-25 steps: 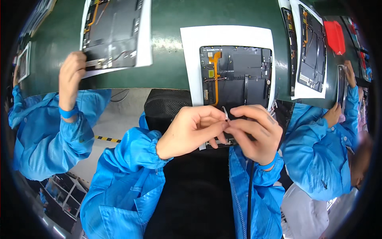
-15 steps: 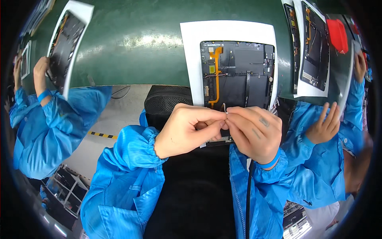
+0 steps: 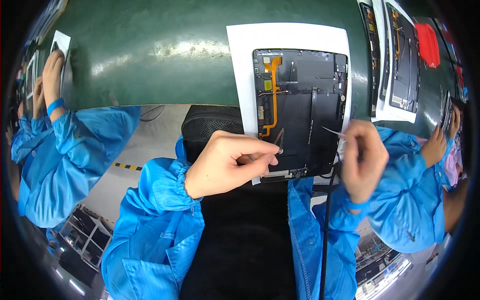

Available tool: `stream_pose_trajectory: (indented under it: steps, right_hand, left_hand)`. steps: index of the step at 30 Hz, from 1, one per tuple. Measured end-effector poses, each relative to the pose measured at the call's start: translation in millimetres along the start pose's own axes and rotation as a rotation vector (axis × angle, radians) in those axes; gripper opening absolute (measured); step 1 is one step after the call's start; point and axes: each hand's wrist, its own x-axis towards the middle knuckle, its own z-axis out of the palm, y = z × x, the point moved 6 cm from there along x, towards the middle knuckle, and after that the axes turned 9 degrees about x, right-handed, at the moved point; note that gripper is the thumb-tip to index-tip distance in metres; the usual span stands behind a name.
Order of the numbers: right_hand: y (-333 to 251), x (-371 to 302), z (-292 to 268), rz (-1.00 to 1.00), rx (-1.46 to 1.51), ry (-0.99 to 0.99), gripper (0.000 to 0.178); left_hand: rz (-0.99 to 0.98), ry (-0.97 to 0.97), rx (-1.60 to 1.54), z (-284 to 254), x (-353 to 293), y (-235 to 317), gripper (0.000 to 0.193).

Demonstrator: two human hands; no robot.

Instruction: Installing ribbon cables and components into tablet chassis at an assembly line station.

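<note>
An open black tablet housing (image 3: pixel 295 110) with an orange flex cable (image 3: pixel 274 95) lies on a white sheet (image 3: pixel 240 60) at the table's front edge. Over its lower left part, my left hand (image 3: pixel 227 160) pinches the end of a small, thin, dark part (image 3: pixel 281 140); I cannot make out its kind. At the housing's right edge my right hand (image 3: pixel 365 157), slightly blurred, is closed on a thin pale strip (image 3: pixel 332 131) that points left over the housing. A blue band circles my right wrist.
More housings (image 3: pixel 404 60) on white sheets stand to the right, near a red tray (image 3: pixel 427 45). Co-workers in blue sleeves sit on both sides, the left one's hand (image 3: pixel 53 77) on a white-edged piece. A black cord (image 3: pixel 326 240) hangs beside my right arm.
My hands have come apart; the right has moved right with the pale strip, while the left stays over the housing. The left co-worker's housing has moved away, and the right co-worker's hands have shifted.
</note>
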Motion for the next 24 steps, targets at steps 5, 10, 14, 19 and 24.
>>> stream_pose_trajectory:
  steps: [5,10,14,19,24]
  right_hand:
    - [38.5,-51.2,-85.8,0.468,-0.493,-0.022,0.006]
    - [-16.4,-24.2,-20.3,-0.056,-0.168,-0.117,0.021]
    - [-37.4,-1.1,44.4,-0.337,0.026,-0.277,0.023]
    - [-36.9,3.5,53.4,-0.488,-0.011,-0.257,0.021]
    - [-28.6,15.8,49.8,-0.348,0.071,-0.183,0.022]
  left_hand:
    - [-0.043,-0.025,-0.06,-3.5,-0.5,5.4,0.015]
    - [-0.107,-0.073,-0.003,1.1,9.2,11.4,0.004]
    - [-0.06,-0.1,0.093,4.0,19.9,24.8,0.006]
    - [0.296,0.04,0.403,-1.0,22.5,41.8,0.013]
    - [0.747,0.186,1.042,-5.7,26.8,37.6,0.034]
